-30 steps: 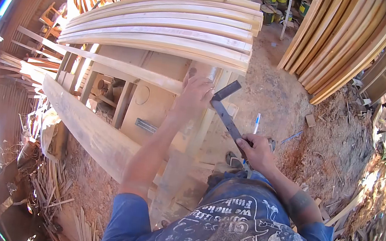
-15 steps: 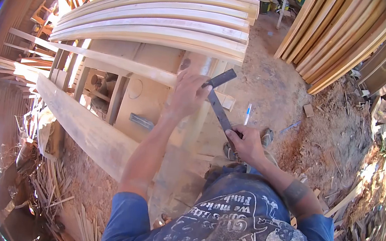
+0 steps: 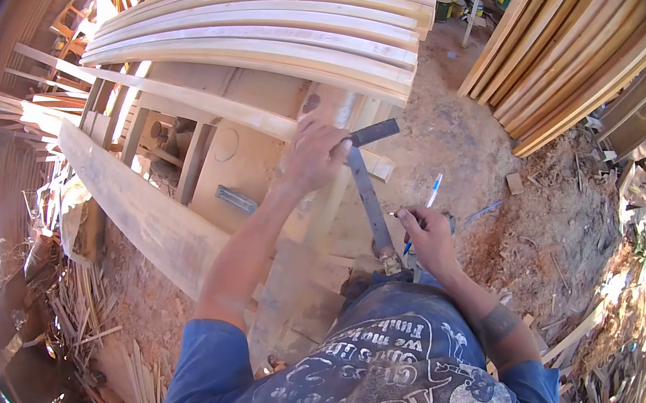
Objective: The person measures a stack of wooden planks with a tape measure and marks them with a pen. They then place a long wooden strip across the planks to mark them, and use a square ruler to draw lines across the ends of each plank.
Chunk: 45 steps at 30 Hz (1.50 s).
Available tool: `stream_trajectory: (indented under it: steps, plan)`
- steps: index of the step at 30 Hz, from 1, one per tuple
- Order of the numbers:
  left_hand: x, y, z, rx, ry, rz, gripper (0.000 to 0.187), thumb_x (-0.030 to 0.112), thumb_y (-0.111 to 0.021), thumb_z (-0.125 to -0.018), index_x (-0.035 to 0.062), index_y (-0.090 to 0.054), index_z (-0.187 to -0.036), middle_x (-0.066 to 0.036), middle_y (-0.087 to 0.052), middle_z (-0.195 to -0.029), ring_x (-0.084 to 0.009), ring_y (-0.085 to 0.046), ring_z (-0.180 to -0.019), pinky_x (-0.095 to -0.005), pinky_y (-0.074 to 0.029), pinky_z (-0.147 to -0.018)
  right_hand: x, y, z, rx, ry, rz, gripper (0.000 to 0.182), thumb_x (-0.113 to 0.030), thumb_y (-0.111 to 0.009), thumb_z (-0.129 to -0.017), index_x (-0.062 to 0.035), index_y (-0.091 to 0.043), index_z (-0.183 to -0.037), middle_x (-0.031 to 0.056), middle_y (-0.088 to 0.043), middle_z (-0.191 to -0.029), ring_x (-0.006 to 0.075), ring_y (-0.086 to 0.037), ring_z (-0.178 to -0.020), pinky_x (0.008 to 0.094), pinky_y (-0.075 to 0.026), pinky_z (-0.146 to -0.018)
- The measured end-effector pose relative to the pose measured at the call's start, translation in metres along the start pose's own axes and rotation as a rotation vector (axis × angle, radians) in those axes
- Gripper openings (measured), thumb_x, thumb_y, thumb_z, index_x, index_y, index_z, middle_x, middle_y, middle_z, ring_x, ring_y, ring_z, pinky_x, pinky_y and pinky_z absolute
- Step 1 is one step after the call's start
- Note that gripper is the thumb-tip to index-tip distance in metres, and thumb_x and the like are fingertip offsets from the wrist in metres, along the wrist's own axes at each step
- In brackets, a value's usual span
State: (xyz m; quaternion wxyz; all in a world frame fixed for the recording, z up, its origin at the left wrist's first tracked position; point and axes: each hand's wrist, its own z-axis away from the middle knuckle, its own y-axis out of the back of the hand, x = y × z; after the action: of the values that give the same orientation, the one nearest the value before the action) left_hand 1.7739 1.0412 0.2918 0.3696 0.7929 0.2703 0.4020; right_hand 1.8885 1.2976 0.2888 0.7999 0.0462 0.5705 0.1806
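My left hand (image 3: 318,154) is closed at the corner of a try square, over the end part of a pale wooden strip (image 3: 261,117). The square's dark stock (image 3: 375,132) points up and right, and its metal blade (image 3: 368,199) slants down toward my body. Right of the blade and apart from it, my right hand (image 3: 434,238) has its fingers pinched around a blue and white pen (image 3: 435,188). A small pale tip shows by the fingertips; I cannot make out what it belongs to.
Several curved boards (image 3: 264,31) lie side by side across the bench beyond my left hand. A wide curved board (image 3: 135,205) lies nearer, by my left forearm. A grey block (image 3: 237,199) rests on a panel. More planks (image 3: 562,62) lean at upper right, and wood scraps (image 3: 620,363) cover the ground.
My right hand has let go of the square's blade and moved slightly right, with the pen in its fingers. My left hand stays nearly in place on the square.
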Motion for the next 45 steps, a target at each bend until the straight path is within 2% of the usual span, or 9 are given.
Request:
stream_trajectory:
  steps: [8, 10, 17, 26, 32, 35, 38, 41, 45]
  plan:
    - [0.01, 0.004, 0.001, -0.021, -0.013, -0.07, 0.019, 0.021, -0.063, -0.089, 0.0055, -0.069, -0.098, -0.006, -0.068, -0.087, -0.0253, -0.06, -0.088, -0.0407, -0.039, -0.095, 0.001, -0.006, 0.0, -0.032, 0.049, -0.057, 0.03, -0.024, -0.062, -0.096, 0.0036, -0.07, -0.103, 0.0044, -0.061, -0.068, 0.0099, -0.058, -0.064, 0.0294, -0.046, -0.06]
    - [0.013, 0.005, 0.0, -0.025, 0.0, -0.07, 0.019, 0.021, -0.063, -0.089, 0.0059, -0.069, -0.099, -0.006, -0.068, -0.087, -0.0252, -0.06, -0.089, -0.0406, -0.039, -0.095, -0.001, 0.005, -0.001, -0.059, 0.029, -0.064, 0.029, -0.02, -0.066, -0.091, 0.0006, -0.068, -0.111, 0.0052, -0.064, -0.076, 0.0115, -0.06, -0.07, 0.0287, -0.048, -0.064]
    - [0.005, -0.002, 0.003, 0.006, -0.016, -0.059, 0.017, 0.019, -0.063, -0.087, 0.0071, -0.07, -0.097, -0.007, -0.069, -0.09, -0.0251, -0.061, -0.092, -0.0421, -0.038, -0.096, -0.005, 0.037, 0.006, -0.244, 0.204, -0.147, 0.057, -0.005, -0.073, -0.078, -0.0037, -0.052, -0.131, 0.0073, -0.063, -0.101, 0.0139, -0.062, -0.086, 0.0294, -0.052, -0.076]
    - [0.001, -0.005, 0.005, -0.008, 0.062, -0.013, 0.015, 0.017, -0.062, -0.087, 0.0081, -0.071, -0.096, -0.007, -0.069, -0.089, -0.0266, -0.061, -0.091, -0.0423, -0.038, -0.096, -0.003, 0.084, -0.011, -0.1, -0.128, -0.395, 0.026, -0.021, -0.051, -0.102, -0.0046, -0.062, -0.119, 0.002, -0.059, -0.072, 0.0117, -0.06, -0.069, 0.0262, -0.048, -0.064]
    - [-0.003, -0.006, 0.005, 0.033, 0.041, -0.002, 0.015, 0.017, -0.061, -0.088, 0.0071, -0.07, -0.095, -0.008, -0.069, -0.09, -0.0277, -0.061, -0.091, -0.0415, -0.039, -0.094, -0.007, 0.077, -0.012, 0.115, 0.154, 0.204, 0.037, -0.033, -0.045, -0.106, -0.0027, -0.066, -0.111, 0.0035, -0.064, -0.085, 0.0114, -0.055, -0.077, 0.0276, -0.045, -0.072]
    - [-0.002, -0.005, 0.004, 0.004, 0.061, -0.009, 0.016, 0.017, -0.061, -0.088, 0.0062, -0.07, -0.095, -0.009, -0.069, -0.091, -0.0282, -0.061, -0.092, -0.0416, -0.039, -0.093, -0.011, 0.078, -0.01, 0.106, 0.125, 0.213, 0.037, -0.031, -0.044, -0.106, -0.0019, -0.065, -0.115, 0.0019, -0.061, -0.085, 0.0121, -0.054, -0.082, 0.0297, -0.044, -0.077]
    - [-0.001, -0.003, 0.003, -0.009, 0.047, -0.006, 0.015, 0.016, -0.061, -0.088, 0.0054, -0.07, -0.094, -0.009, -0.068, -0.09, -0.0284, -0.061, -0.091, -0.0418, -0.039, -0.093, 0.002, 0.074, -0.017, 0.202, 0.385, 0.219, 0.026, -0.019, -0.051, -0.103, -0.0029, -0.068, -0.114, 0.0039, -0.048, -0.07, 0.0135, -0.049, -0.064, 0.0314, -0.042, -0.061]
    - [-0.001, -0.003, 0.003, 0.003, 0.032, -0.018, 0.015, 0.016, -0.061, -0.088, 0.0053, -0.069, -0.094, -0.009, -0.068, -0.09, -0.0286, -0.061, -0.091, -0.0419, -0.039, -0.093, -0.003, 0.079, -0.015, 0.063, 0.198, -0.004, 0.028, -0.013, -0.051, -0.101, -0.0045, -0.062, -0.125, 0.0044, -0.053, -0.076, 0.0129, -0.052, -0.063, 0.029, -0.046, -0.062]
    - [0.0, -0.004, 0.005, 0.03, 0.011, -0.014, 0.014, 0.015, -0.061, -0.087, 0.0053, -0.069, -0.093, -0.009, -0.067, -0.085, -0.0285, -0.06, -0.087, -0.0421, -0.04, -0.092, -0.017, 0.074, -0.011, 0.134, 0.145, -0.147, 0.04, -0.006, -0.048, -0.101, -0.006, -0.047, -0.141, 0.0075, -0.06, -0.09, 0.011, -0.055, -0.059, 0.026, -0.048, -0.056]
